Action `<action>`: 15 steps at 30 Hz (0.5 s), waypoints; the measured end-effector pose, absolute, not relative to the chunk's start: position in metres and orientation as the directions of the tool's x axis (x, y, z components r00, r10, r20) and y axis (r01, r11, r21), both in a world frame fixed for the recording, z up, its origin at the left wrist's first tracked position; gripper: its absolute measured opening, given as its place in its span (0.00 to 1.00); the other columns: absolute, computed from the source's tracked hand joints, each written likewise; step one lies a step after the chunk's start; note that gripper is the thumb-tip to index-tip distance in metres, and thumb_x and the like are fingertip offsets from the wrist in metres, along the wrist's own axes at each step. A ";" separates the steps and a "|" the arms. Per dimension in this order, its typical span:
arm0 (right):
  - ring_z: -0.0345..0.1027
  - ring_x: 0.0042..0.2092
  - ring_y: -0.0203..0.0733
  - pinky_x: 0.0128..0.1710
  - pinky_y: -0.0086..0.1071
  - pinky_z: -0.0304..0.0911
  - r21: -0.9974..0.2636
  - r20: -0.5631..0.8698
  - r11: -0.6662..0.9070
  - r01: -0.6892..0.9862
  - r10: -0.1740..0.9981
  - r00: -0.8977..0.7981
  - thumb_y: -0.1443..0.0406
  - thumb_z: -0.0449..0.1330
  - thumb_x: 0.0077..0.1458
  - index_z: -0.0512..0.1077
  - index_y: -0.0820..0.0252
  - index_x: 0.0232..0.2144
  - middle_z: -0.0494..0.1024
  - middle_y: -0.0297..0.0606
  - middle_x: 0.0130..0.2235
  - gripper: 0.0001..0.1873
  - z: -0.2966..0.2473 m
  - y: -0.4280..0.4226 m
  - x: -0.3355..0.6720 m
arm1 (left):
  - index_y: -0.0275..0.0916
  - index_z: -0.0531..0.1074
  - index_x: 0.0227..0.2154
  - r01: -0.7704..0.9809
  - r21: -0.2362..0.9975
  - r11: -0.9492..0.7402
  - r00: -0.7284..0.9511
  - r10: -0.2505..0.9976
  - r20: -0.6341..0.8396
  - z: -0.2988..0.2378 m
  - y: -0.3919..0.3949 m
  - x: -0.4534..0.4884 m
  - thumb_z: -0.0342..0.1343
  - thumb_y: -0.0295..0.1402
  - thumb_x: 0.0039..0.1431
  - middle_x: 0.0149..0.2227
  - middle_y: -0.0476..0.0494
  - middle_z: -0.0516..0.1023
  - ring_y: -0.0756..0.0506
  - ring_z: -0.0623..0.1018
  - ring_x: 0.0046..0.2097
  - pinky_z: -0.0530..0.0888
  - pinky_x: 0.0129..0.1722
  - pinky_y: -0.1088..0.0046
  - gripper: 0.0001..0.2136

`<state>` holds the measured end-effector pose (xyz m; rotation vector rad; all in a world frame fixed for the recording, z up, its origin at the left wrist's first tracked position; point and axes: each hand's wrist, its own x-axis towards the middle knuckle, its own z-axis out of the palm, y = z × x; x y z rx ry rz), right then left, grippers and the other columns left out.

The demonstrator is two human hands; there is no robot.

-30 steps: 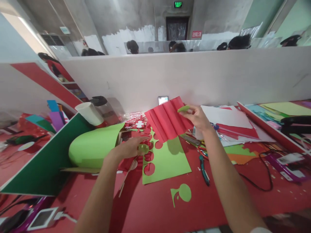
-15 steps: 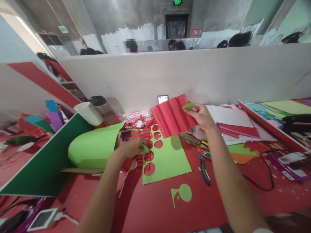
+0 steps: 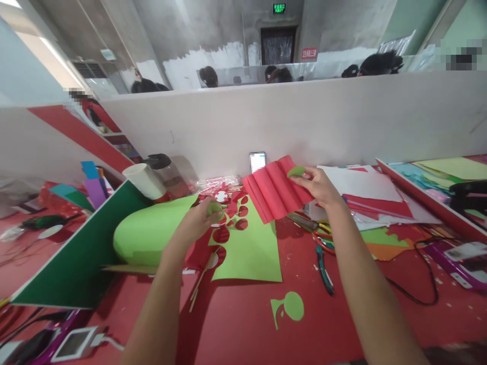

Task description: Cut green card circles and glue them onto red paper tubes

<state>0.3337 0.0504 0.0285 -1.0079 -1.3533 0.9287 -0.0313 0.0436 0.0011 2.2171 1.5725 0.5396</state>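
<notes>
My right hand (image 3: pixel 317 185) is closed on a red pleated sheet of paper (image 3: pixel 277 187), held up above the desk. A small green paper piece (image 3: pixel 296 172) is pinched against it in the same fingers. My left hand (image 3: pixel 200 218) pinches green paper (image 3: pixel 215 211) at the upper left of a green sheet with round holes (image 3: pixel 254 253). I cannot tell whether that pinched part is loose or joined to the sheet. A green paper circle with a curved offcut (image 3: pixel 293 306) lies in front. Thin wooden sticks (image 3: pixel 200 284) lie beside the sheet.
Scissors (image 3: pixel 304 221) and teal-handled cutters (image 3: pixel 323 271) lie on the right, near stacked paper (image 3: pixel 357 185). A curved green sheet (image 3: pixel 152 233) leans by a dark green board (image 3: pixel 76 258) on the left. A phone (image 3: pixel 257 161) stands at the partition (image 3: pixel 236 121).
My left hand has moved up and left, and the holed green sheet has shifted left and turned with it. My right hand still holds the red paper, slightly lower in view.
</notes>
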 end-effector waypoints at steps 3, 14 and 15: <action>0.78 0.42 0.53 0.43 0.45 0.75 -0.948 0.316 0.315 0.035 0.948 0.028 0.52 0.74 0.45 0.82 0.56 0.40 0.85 0.39 0.37 0.21 0.026 0.052 0.331 | 0.41 0.72 0.48 0.784 0.499 -0.369 0.401 0.915 0.045 0.002 0.040 -0.029 0.56 0.52 0.58 0.42 0.40 0.81 0.37 0.79 0.43 0.72 0.44 0.63 0.23; 0.78 0.42 0.50 0.43 0.40 0.73 -0.918 0.393 0.383 0.102 0.913 0.107 0.51 0.70 0.49 0.80 0.58 0.42 0.85 0.42 0.41 0.22 0.004 0.067 0.308 | 0.44 0.76 0.50 0.749 0.570 -0.338 0.428 0.903 -0.027 0.014 0.028 -0.044 0.49 0.45 0.62 0.44 0.40 0.82 0.36 0.79 0.43 0.74 0.43 0.62 0.20; 0.78 0.43 0.50 0.43 0.40 0.72 -0.918 0.393 0.382 0.105 0.914 0.104 0.51 0.70 0.50 0.80 0.58 0.41 0.85 0.42 0.42 0.21 0.001 0.069 0.304 | 0.45 0.77 0.50 0.758 0.559 -0.337 0.409 0.912 -0.005 0.013 0.028 -0.048 0.50 0.43 0.61 0.45 0.40 0.82 0.35 0.79 0.44 0.74 0.44 0.61 0.19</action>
